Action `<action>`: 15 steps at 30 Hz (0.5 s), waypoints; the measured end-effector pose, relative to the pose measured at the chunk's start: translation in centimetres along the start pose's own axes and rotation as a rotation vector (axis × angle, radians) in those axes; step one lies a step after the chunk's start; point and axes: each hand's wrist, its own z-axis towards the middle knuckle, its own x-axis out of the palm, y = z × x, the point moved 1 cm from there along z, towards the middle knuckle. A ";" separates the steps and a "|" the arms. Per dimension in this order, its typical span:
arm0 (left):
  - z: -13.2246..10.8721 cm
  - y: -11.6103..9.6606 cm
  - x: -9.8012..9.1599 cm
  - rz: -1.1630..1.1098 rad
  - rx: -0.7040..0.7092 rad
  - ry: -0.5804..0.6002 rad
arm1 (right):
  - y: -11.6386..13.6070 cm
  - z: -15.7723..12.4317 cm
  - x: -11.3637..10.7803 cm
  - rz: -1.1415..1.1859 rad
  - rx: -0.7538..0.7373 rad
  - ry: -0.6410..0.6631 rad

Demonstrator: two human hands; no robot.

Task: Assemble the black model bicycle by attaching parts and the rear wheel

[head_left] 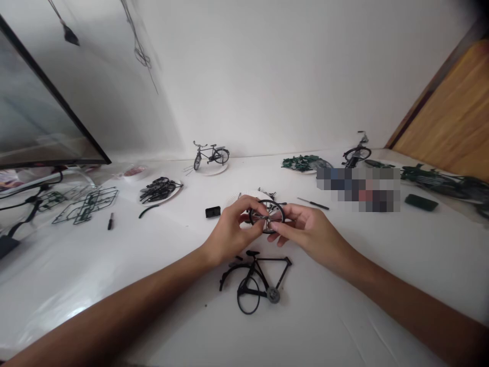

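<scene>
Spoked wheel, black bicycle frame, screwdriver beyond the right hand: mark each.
Spoked wheel (283,211): head view, on the tyre.
Black bicycle frame (272,259): head view, on the top tube.
Screwdriver (320,206): head view, on the dark handle.

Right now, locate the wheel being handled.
In the head picture, the wheel is near centre, held by left hand and right hand, above the bicycle frame.

Cables (142,57) hang near a black-edged monitor (38,114).

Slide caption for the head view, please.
Left hand and right hand hold a spoked wheel, a black bicycle frame lying nearby.
</scene>
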 end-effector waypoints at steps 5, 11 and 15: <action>0.1 0.4 0.0 -0.057 -0.018 -0.008 | -0.2 -0.1 0.0 0.002 0.008 -0.011; 0.3 0.8 -0.2 -0.084 -0.031 -0.053 | -0.1 -0.3 0.0 0.002 0.038 -0.028; 0.4 0.7 -0.4 -0.154 -0.013 -0.112 | -0.4 -0.2 -0.1 -0.035 0.028 -0.077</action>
